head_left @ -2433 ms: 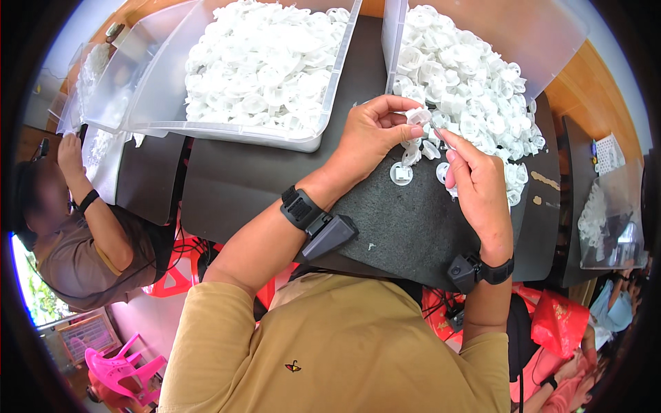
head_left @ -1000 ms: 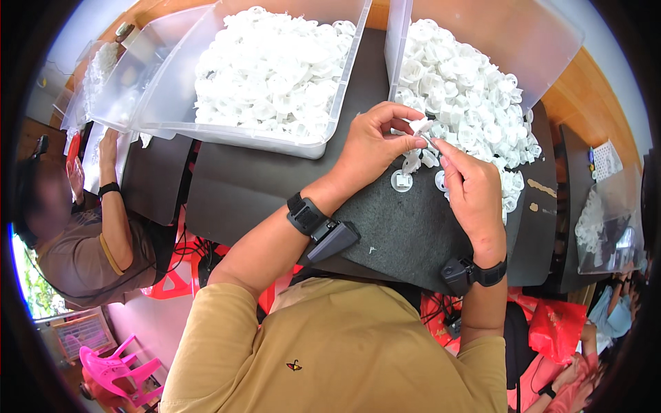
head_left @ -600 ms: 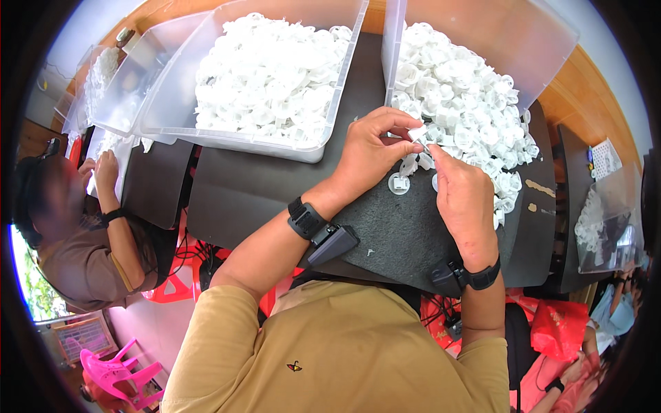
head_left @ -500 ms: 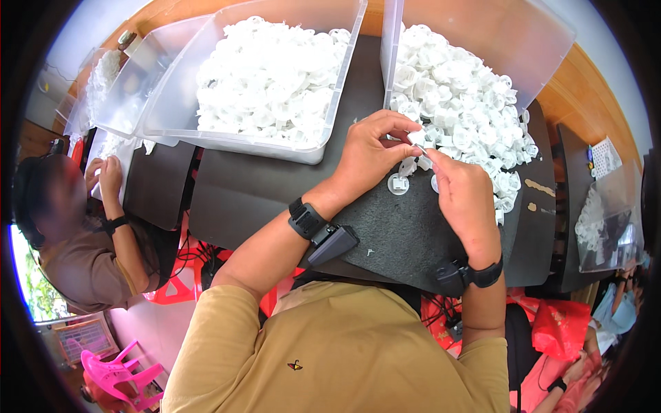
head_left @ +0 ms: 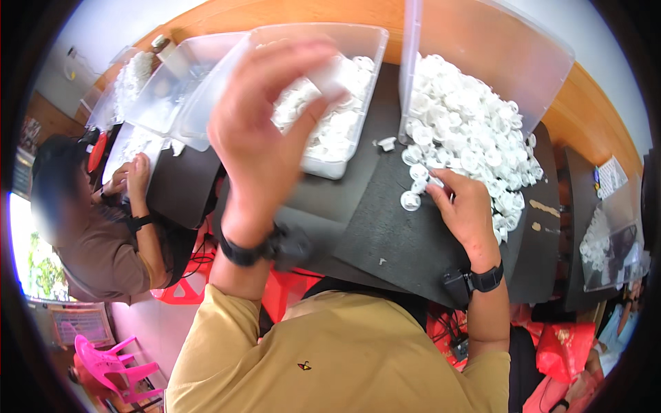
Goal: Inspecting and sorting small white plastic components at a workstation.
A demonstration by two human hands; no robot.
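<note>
My left hand (head_left: 255, 131), smeared by motion, is raised over the left clear plastic bin (head_left: 327, 168). Between its thumb and fingers is a blurred white plastic part (head_left: 330, 79). White parts fill that bin, partly hidden behind the hand. My right hand (head_left: 469, 210) is low over the dark mat (head_left: 392, 237), thumb and forefinger pinched on a small white plastic piece (head_left: 434, 182) at the edge of a heap of white pieces (head_left: 461, 117). A round white piece (head_left: 410, 201) lies just left of its fingertips, and another small white piece (head_left: 387, 144) sits farther back.
A tipped clear bin (head_left: 489, 48) stands behind the heap. To the left, a person (head_left: 103, 241) works with both hands at a neighbouring table beside more clear bins (head_left: 165, 89). Another clear container (head_left: 616, 255) with white parts is at far right.
My left hand has left my right hand and swung up and left over the left bin with a white part. My right hand has dropped slightly to the loose pieces by the heap.
</note>
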